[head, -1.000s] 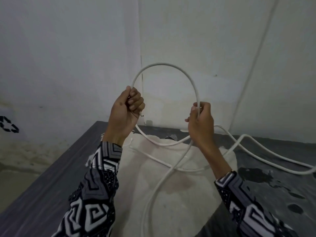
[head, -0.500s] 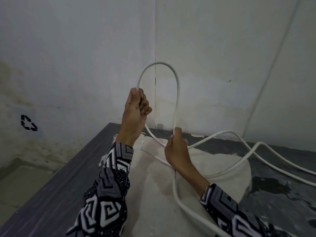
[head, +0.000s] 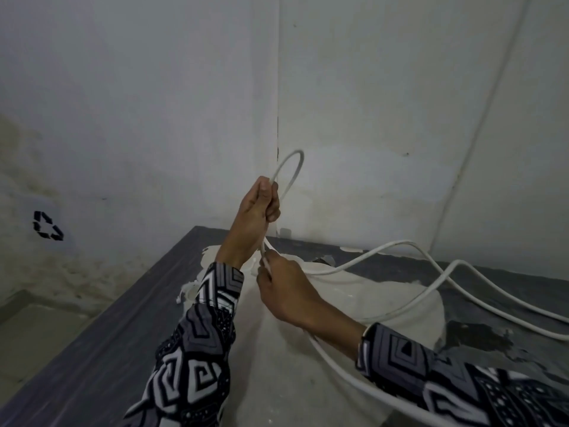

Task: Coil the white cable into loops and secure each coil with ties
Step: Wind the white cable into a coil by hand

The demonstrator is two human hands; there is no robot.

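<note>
Grey-white walls meet in a corner above a dark table (head: 101,340) with a pale cloth (head: 277,365) spread across it. Much is cut off: the cable (head: 397,245) runs out of view at 3 o'clock and again at 5 o'clock under the right sleeve (head: 431,377), so neither end shows, and the narrow loop at 12 o'clock blurs at its top. Small white bits by the left sleeve (head: 215,303) are too small to tell. The left hand (head: 257,215), raised at centre, has fingers curled round the loop's base. The right hand (head: 284,291), just below at 6 o'clock from it, pinches the strands at the fingertips; its palm side is hidden. A black recycling mark (head: 47,225) sits on the wall at 9 o'clock.
</note>
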